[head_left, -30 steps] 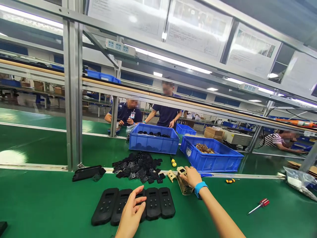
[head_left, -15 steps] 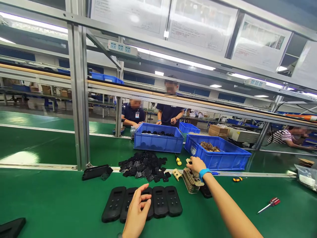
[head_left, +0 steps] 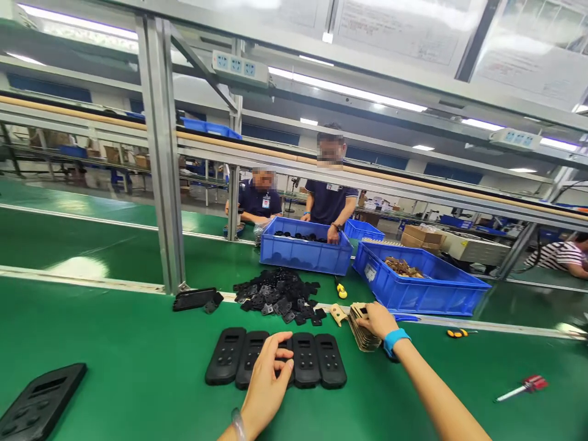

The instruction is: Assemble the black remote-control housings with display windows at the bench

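Observation:
My left hand [head_left: 271, 373] hovers over the middle of a row of several black plastic housings [head_left: 329, 361], fingers loosely bent and apart, with nothing in them. It partly hides the housings below it. My right hand [head_left: 377, 320], with a blue wristband, closes its fingers on the top of a stack of thin tan plates [head_left: 364, 337]. How many plates it grips is hidden. One loose tan plate [head_left: 339, 315] lies just left of the stack. Behind the row is a heap of small black plates [head_left: 278, 297].
Blue bins hold black parts [head_left: 303, 254] and tan-brown parts [head_left: 422, 285]. A yellow-handled tool [head_left: 340, 290], a small screwdriver [head_left: 457, 333] and a red-handled screwdriver [head_left: 523, 387] lie around. A larger black housing [head_left: 41, 401] is at left. A metal post [head_left: 163, 159] rises behind. Two co-workers stand or sit opposite.
The view has shifted, so things sit further right. My right hand has come down lower onto the tan stack. A co-worker's hand now reaches into the blue bin of black parts.

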{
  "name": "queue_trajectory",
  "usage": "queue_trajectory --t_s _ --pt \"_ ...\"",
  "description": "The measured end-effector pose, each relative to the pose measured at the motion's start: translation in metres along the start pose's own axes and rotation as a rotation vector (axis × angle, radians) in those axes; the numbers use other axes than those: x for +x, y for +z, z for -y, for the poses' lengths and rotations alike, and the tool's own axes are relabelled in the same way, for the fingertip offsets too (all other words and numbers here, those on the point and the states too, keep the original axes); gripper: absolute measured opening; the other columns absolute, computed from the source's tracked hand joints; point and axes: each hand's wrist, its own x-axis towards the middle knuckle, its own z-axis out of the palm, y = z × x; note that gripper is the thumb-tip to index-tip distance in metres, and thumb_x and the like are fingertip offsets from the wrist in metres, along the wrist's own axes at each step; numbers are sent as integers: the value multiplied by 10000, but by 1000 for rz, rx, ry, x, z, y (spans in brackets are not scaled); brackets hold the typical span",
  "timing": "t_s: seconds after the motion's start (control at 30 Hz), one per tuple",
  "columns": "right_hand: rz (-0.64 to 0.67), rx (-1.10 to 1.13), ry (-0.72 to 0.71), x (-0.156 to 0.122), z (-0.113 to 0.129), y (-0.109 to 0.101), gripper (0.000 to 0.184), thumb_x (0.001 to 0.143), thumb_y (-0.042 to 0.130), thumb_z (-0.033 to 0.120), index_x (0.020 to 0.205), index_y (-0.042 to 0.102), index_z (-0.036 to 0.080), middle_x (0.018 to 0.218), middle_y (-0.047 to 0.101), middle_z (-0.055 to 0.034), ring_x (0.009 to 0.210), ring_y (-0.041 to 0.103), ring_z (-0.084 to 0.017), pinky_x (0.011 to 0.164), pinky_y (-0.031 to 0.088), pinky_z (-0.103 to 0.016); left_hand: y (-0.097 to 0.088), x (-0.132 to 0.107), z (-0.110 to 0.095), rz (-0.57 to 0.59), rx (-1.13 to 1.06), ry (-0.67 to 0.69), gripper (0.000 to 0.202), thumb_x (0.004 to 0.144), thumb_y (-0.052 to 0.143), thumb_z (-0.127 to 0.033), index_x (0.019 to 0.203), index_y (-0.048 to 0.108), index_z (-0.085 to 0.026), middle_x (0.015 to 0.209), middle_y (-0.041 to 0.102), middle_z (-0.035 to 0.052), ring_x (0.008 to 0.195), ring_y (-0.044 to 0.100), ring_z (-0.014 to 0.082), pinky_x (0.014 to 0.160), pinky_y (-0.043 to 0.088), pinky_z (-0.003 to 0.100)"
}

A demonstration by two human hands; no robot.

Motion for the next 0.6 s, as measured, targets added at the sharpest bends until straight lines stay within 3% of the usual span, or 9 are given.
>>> queue_trajectory --t_s 0.1,0.23,0.37,0.43,0.53,0.6 --pt "-97 -43 -16 -10 9 7 171 916 575 230 989 668 108 1075 652 -145 1033 599 -277 868 471 -424 2 -2 -2 4 8 12 351 810 467 -197 1150 550 -217 1229 517 106 941 597 194 724 512 296" --pt "-206 -44 -76 -14 12 14 228 914 489 166 925 707 100 1002 678 -207 974 620 -350 811 473 -444 3 -6 -6 0 7 21 381 767 500 -146 1127 595 -226 1219 550 95 913 606 190 705 507 276" --pt "-361 -6 -153 -21 14 23 344 946 360 149 1077 676 110 1116 651 -206 1077 576 -352 906 435 -477 3 -6 -5 29 6 43 372 796 523 -189 1151 627 -230 1212 586 99 915 611 201 716 507 278" --pt "-480 86 -359 -32 23 37 364 963 338 182 1180 631 179 1146 647 -153 1089 579 -292 924 447 -415 5 -5 0 67 -8 111 394 860 505 -318 1231 617 -243 1254 580 104 944 611 216 771 504 298" --pt "-735 293 -781 -54 50 74 346 977 339 217 1177 614 280 867 688 -69 787 658 -216 673 517 -308 9 -2 11 149 28 184 520 860 482 -561 1272 613 -272 1184 620 108 830 618 219 712 489 302" --pt "-911 342 -821 -66 71 97 305 972 362 203 1045 646 285 650 640 -18 560 615 -187 531 476 -289 10 0 18 199 102 164 530 822 503 -631 1179 683 -284 954 668 103 713 590 207 652 452 297"
